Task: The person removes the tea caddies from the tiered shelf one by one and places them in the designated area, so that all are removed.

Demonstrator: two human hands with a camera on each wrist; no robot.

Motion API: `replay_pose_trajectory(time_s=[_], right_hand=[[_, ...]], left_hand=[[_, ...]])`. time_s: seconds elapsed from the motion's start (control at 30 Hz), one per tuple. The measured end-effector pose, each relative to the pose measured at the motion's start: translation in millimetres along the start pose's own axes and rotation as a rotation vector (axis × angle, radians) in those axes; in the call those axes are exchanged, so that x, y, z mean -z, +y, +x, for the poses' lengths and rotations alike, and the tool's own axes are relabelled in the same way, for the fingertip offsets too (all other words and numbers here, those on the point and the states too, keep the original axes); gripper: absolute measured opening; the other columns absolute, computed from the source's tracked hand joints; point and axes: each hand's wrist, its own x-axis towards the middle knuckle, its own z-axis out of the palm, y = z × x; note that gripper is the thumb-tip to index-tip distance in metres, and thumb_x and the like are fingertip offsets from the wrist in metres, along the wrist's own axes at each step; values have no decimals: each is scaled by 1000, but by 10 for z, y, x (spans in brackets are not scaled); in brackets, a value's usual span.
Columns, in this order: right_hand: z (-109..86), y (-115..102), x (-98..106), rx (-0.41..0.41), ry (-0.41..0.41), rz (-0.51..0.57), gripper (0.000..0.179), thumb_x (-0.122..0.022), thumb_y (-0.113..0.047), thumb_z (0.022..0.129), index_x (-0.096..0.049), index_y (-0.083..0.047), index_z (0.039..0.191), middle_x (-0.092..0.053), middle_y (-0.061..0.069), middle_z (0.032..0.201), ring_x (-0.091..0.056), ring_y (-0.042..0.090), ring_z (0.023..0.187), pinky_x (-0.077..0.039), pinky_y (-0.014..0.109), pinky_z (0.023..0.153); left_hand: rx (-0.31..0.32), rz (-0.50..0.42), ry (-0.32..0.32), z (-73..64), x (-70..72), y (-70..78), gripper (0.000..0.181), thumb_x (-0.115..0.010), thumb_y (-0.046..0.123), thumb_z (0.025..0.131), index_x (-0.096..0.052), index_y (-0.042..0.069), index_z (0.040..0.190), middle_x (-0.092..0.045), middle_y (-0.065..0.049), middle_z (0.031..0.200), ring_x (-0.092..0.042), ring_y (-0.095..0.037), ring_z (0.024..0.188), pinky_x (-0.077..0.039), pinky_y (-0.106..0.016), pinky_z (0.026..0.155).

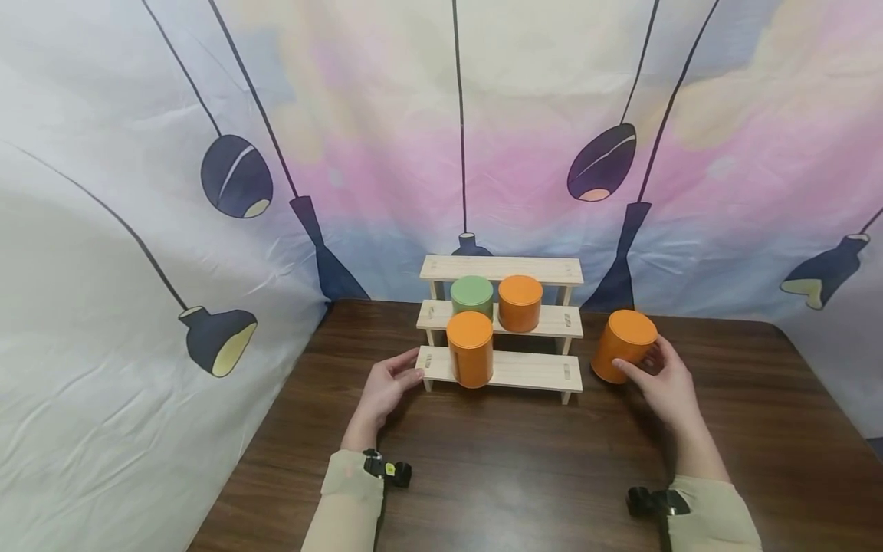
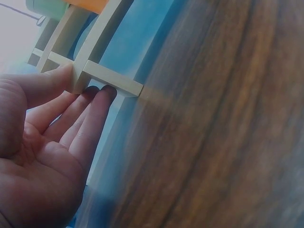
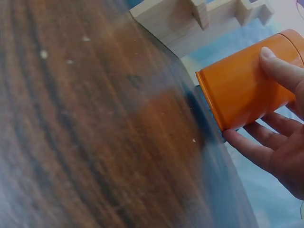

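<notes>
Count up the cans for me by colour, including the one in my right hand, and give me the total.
Orange cans: 3 (one on the bottom step, one on the middle step, one in the right hand)
Green can: 1 (on the middle step, behind an orange one)
Total: 4

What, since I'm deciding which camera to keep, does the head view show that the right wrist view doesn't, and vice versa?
Only the head view: the left hand gripping the rack's end, the green canister, the front orange canister and the rear orange canister.
Only the right wrist view: a fingertip at the bottom rim of the held orange canister.
Both: that held canister, the right hand, the rack and the table.
</notes>
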Motion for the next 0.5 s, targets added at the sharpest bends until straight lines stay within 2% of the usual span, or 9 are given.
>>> replay_pose_trajectory(time_s=[0.5], right_hand=[[20,50,-41,-4,-18,28,94,-81,-33,99,-25,-3,169,-43,33,160,-46,52,143,-39,68,113]], left_hand=[[-2,-4,6,-9,1,27,50,-77,4,98,-65,3,146,-66,-23,142,-68,-32,125,-56,-35,100]])
